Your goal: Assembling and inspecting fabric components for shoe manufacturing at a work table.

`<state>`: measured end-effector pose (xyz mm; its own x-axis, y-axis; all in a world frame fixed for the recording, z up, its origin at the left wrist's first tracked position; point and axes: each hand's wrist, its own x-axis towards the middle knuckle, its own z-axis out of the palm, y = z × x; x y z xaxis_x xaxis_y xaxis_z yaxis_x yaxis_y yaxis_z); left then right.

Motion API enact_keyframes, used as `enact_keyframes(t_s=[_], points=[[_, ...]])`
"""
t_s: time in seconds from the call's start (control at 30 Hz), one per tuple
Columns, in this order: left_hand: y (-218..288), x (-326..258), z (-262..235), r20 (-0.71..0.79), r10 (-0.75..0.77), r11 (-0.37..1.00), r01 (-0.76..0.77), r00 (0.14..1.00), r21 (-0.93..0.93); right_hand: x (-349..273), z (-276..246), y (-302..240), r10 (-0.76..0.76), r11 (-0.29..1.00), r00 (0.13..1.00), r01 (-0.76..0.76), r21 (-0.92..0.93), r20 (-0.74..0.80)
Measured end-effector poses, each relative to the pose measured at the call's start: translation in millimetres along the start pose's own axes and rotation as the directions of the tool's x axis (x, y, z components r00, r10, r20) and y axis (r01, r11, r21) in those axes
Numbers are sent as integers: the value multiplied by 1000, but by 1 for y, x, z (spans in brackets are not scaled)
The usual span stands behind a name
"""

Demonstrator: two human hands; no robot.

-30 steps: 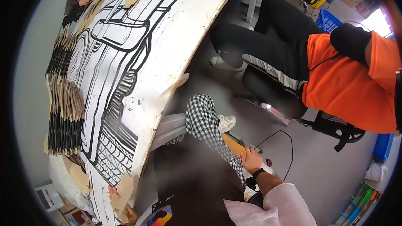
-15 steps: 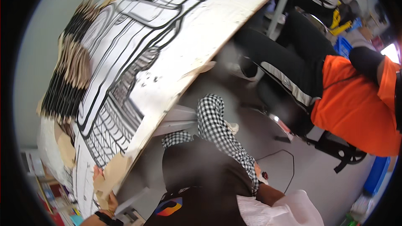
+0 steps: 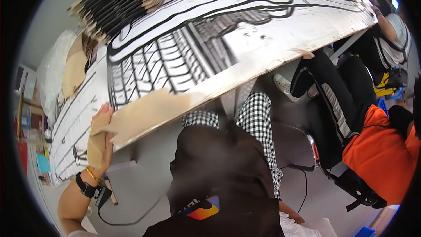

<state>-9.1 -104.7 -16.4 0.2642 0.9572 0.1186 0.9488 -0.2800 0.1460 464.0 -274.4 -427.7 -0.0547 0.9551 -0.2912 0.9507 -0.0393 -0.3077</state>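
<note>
At the table's near left corner, my left hand [image 3: 106, 152] is closed on a flat tan piece [image 3: 96, 142], which lies across the palm. Its fingertips show above the piece and a strap with a small black device circles the wrist. Touching it on the right, another tan piece [image 3: 151, 112] lies flat along the table edge; whether the two are joined I cannot tell. Whether they are paper or cloth is unclear. My right forearm [image 3: 290, 208] shows at the lower right beside my checked trouser leg, and its hand is hidden.
The white table [image 3: 280, 46] carries black line drawings. A stack of black-and-tan folded pieces [image 3: 118, 6] and a clear plastic bag [image 3: 55, 66] sit on its far left. To the right, a person in orange [image 3: 377, 149] sits on a chair. A cable hangs below my left wrist.
The view has turned, so the table edge now runs less steeply. My left hand and the tan pieces appear higher and clearer. My right hand, partly visible earlier, is now hidden.
</note>
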Motion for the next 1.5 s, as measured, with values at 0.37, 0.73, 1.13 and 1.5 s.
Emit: enact_keyframes(t_s=[0.37,0.73,1.13,1.5], points=[[-18,-5,15,-240,110,994,-110,965,14,-26,-21,3,-89,972,968,135,-191,234],[-33,-14,20,-285,88,993,-108,954,-54,-26,-99,45,-94,862,858,324,-390,505],[-47,6,-17,-228,120,989,-137,966,-59,82,-191,16,-165,636,746,581,-509,645],[-35,67,-44,-237,-131,906,19,963,-422,102,-375,-198,-468,878,804,471,87,368]])
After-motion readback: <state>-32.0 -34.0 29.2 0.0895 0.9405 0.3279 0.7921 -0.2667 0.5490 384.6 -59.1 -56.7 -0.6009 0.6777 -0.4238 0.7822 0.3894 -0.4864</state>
